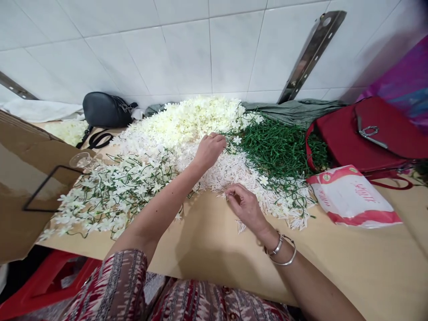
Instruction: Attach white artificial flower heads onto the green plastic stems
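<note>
Though at the white pieces' [230, 171] edge, right hand [246, 207] (curled) beside open tabletop [214, 240].

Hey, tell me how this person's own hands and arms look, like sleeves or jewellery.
The left hand and right hand wear no gloves. A rounded silver-coloured bangle and a second, silvery band circle the right wrist. The left sleeve is short, with a jagged print in dusky brown, white, dark red and dark grey. No right sleeve shows.
</note>
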`<action>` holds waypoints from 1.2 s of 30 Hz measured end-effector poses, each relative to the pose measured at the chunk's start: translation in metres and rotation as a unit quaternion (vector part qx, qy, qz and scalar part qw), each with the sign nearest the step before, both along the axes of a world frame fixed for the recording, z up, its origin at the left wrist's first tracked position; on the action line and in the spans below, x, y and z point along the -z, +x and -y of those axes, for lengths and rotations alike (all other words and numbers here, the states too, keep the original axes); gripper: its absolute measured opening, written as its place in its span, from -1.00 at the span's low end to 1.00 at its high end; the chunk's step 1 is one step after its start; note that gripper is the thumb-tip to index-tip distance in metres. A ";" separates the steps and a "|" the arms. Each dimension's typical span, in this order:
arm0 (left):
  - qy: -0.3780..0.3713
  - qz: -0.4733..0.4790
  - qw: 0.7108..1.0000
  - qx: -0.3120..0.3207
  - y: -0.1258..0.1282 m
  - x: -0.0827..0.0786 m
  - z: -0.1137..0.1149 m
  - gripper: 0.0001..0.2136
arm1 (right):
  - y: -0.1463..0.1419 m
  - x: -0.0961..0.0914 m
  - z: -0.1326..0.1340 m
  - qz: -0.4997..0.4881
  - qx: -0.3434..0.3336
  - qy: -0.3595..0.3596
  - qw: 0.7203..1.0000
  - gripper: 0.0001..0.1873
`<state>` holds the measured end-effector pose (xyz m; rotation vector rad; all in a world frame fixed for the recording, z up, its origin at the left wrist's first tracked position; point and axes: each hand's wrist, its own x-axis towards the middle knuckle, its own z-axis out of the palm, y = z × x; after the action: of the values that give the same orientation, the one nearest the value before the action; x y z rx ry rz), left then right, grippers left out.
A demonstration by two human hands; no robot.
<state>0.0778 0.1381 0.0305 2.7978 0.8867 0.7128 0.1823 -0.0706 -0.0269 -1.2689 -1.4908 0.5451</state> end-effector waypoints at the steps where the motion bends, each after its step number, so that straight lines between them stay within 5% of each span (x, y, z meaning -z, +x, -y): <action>1: -0.007 0.006 1.000 0.004 -0.004 -0.001 0.005 -0.85 | 0.000 0.000 0.000 -0.002 -0.001 0.000 1.000 -0.83; 7: -0.064 0.112 0.992 -0.017 -0.034 -0.006 0.064 -0.80 | -0.002 -0.005 0.003 -0.036 0.002 -0.002 0.999 -0.86; 11: -0.292 0.298 0.907 -0.053 -0.049 -0.003 0.102 -0.75 | 0.004 -0.008 0.006 -0.090 0.028 -0.014 0.995 -0.91; 14: -0.431 0.335 0.835 -0.074 -0.056 0.006 0.122 -0.66 | 0.013 -0.010 0.007 -0.154 0.058 -0.034 0.986 -0.94; 16: -0.465 0.336 0.815 -0.083 -0.061 0.012 0.135 -0.65 | 0.018 -0.013 0.007 -0.242 0.069 -0.041 0.967 -0.89; 23: -0.390 0.265 0.880 -0.066 -0.071 0.023 0.161 -0.75 | 0.014 -0.024 0.009 -0.294 -0.005 -0.078 0.953 -0.76; 28: -0.408 0.329 0.851 -0.025 -0.071 0.031 0.158 -0.69 | 0.006 -0.021 0.012 -0.287 -0.049 -0.108 0.950 -0.86; 36: -0.433 0.337 0.835 -0.042 -0.070 0.028 0.162 -0.69 | 0.014 -0.027 0.010 -0.276 0.011 -0.127 0.953 -0.77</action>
<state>0.0075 -0.0236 0.0020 1.5555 0.8671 0.9129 0.1965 -0.0809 0.0005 -1.1938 -0.9559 1.0089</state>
